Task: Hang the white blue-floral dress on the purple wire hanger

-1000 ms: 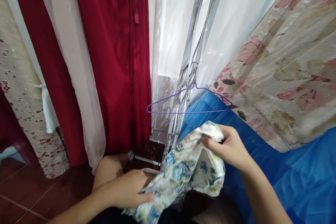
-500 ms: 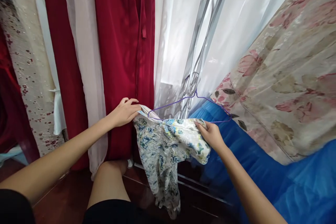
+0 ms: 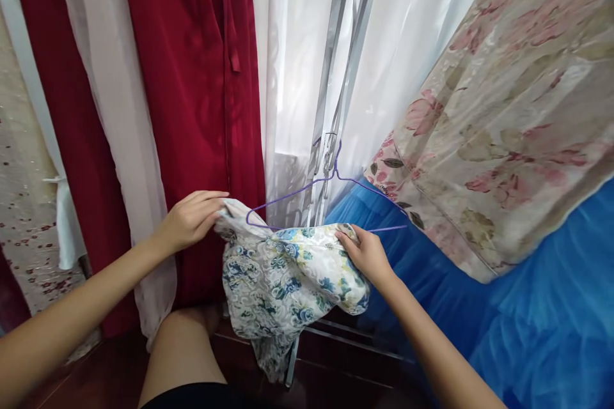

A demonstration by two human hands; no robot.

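Observation:
A white floral garment (image 3: 297, 287) with blue and yellow print hangs between my two hands; its exact kind does not show. My left hand (image 3: 194, 220) pinches its top edge at the left corner. My right hand (image 3: 367, 255) grips the top edge on the right, thumb in front. A purple wire hanger (image 3: 297, 190) stands upright behind the garment's opening. Its left end sits inside the opening, while its right end sticks out past my right hand. The lower part of the garment falls in folds, partly bunched.
Long red fabric (image 3: 192, 108), a pale sheer piece (image 3: 105, 77) and white drapes (image 3: 292, 77) hang ahead. A metal stand (image 3: 330, 64) rises behind the hanger. Pink-flowered cloth (image 3: 518, 121) and blue tulle (image 3: 537, 326) fill the right. My bare knee (image 3: 177, 345) is below, over a dark floor.
The view has shifted, so hands, hanger and garment appear farther left. The garment's front has spread wider, its lower end swinging left and up. Both hands keep their hold.

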